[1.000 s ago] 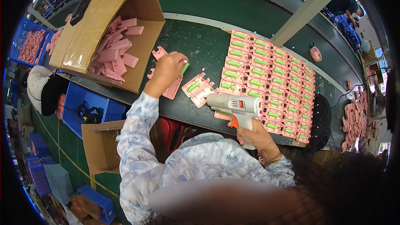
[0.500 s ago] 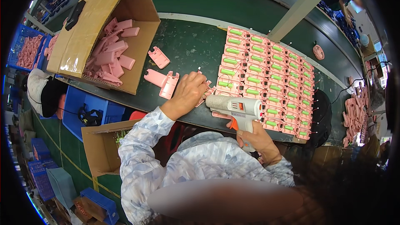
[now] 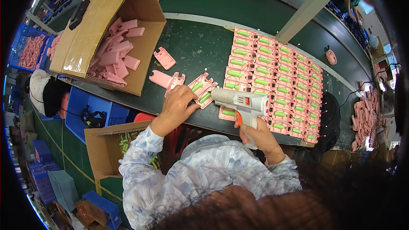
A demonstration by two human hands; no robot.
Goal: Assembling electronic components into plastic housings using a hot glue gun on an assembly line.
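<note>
In my right hand is a white-and-grey hot glue gun with an orange trigger, its ribbed front pointing left. My left hand has its thumb and fingertips closed on the near edge of a pink plastic casing. A green cylindrical battery lies in that casing, just left of the gun's tip. Close beside it, partly behind my left fingers, is another pink casing with a green battery. Several pink casings with green batteries and thin wires lie in tight rows right of the gun.
A tilted cardboard box of pink shells stands at the left, with loose shells beside it. Below the table edge are a blue bin and a carton of green batteries. A small pink round part and a pink pile lie right.
My left hand has moved left and toward me, uncovering the two casings with batteries. The glue gun stays in my right hand, nearly in place, its tip close to the casing.
</note>
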